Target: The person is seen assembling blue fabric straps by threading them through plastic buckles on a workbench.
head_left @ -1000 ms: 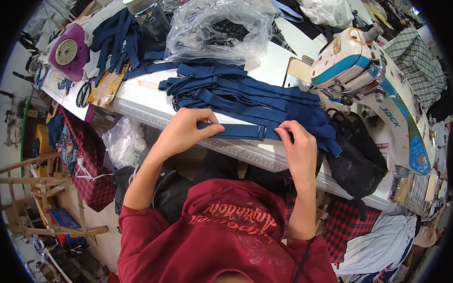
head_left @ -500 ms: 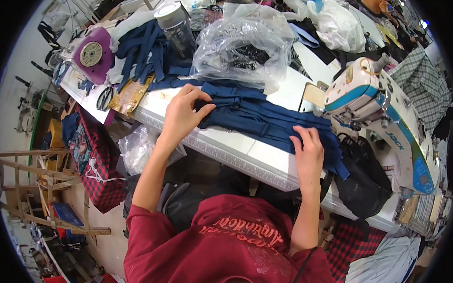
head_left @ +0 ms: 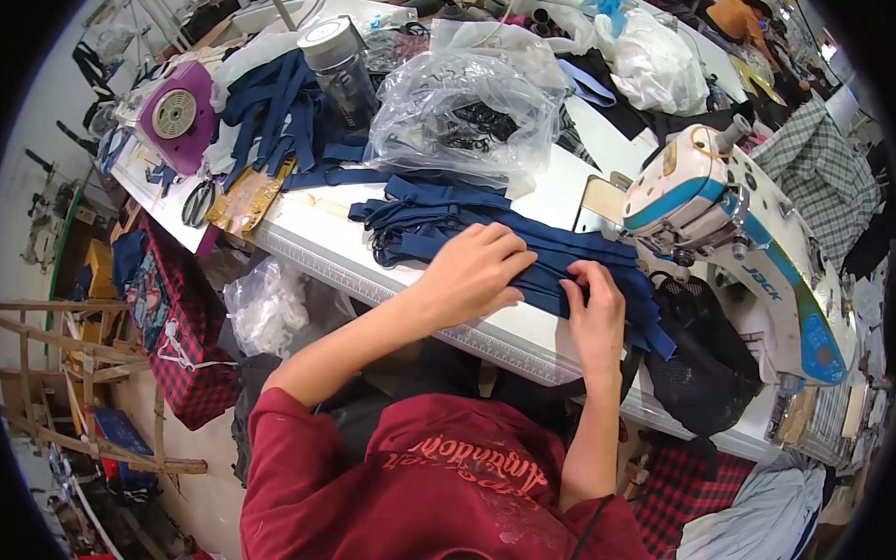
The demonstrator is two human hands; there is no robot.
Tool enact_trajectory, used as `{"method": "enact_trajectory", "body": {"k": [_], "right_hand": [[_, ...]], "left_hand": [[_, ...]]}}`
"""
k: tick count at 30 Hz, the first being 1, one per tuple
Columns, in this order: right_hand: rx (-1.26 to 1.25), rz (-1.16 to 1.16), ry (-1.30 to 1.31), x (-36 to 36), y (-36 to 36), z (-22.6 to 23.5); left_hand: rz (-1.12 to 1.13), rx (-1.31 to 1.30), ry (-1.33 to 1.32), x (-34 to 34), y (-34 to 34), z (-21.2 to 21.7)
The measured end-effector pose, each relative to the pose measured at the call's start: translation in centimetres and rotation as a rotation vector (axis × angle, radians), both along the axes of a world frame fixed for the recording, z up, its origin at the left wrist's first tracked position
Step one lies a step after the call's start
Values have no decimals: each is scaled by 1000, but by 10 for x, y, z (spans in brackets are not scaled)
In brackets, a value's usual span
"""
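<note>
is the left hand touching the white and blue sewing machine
No, the left hand is over the navy blue fabric straps, well to the left of the sewing machine.

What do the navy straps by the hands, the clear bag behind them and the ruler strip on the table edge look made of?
Navy straps: likely woven fabric, matte, from their soft folds and dull surface.
Clear bag: thin, glossy plastic film, judging by crinkles and bright highlights.
Ruler strip: smooth grey with markings; metal or plastic, hard to tell.
</note>
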State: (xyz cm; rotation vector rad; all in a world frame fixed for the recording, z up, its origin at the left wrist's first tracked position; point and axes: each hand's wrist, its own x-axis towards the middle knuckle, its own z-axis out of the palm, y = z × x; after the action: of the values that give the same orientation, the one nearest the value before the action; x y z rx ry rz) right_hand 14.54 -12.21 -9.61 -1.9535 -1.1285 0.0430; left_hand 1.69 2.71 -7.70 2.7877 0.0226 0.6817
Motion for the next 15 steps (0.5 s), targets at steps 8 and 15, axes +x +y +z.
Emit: {"method": "enact_trajectory", "body": {"k": [8, 15], "right_hand": [[-120, -115, 45, 16, -20, 8], [-162, -95, -44, 16, -24, 8]], "left_hand": [[-8, -114, 46, -8, 14, -12], [343, -114, -57, -18, 78, 27]]}}
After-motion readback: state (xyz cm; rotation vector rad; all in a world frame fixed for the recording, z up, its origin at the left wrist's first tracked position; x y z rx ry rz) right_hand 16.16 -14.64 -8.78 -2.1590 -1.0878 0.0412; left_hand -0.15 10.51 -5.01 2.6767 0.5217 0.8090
